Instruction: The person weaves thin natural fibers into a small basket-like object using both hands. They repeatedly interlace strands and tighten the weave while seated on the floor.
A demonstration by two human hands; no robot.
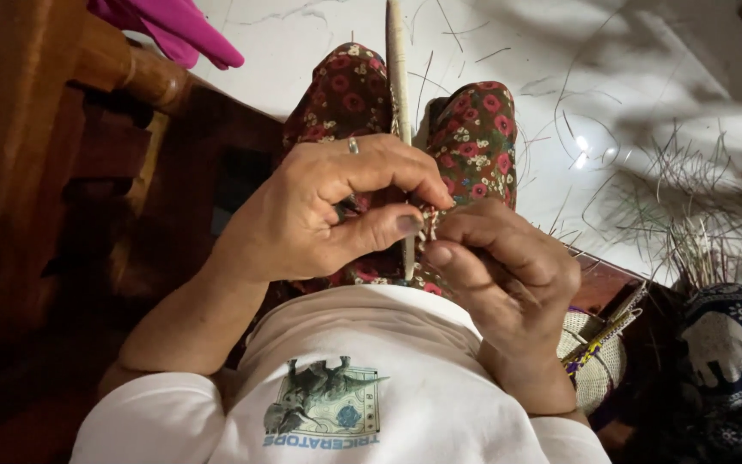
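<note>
Seated position, lap seen from above. Both hands are brought together over the knees, which are covered by dark red floral trousers (474,129).

Left hand (337,210) — fingers curled inward, thumb pressed toward the forefinger; a ring (353,145) is worn on one finger. A small woven piece (428,225) of pale strands is pinched at the fingertips, right where the two hands meet.

Right hand (508,275) — fingers bent and pressed close together, thumb laid alongside the same woven piece, which is gripped from the other side. Most of the piece is hidden by the fingers; its shape cannot be told.

A long pale stick (398,69) is seen running upright between the knees, passing behind the left hand's fingers and showing again below them.

At the right edge, a woven basket (599,378) with coloured strips is noted near the right wrist, beside a blue cloth (732,344) with an elephant pattern. Loose thin fibres (689,215) are scattered on the white floor (302,34). Dark wooden furniture (36,155) stands at the left — a pink cloth (182,26) is draped above it.
</note>
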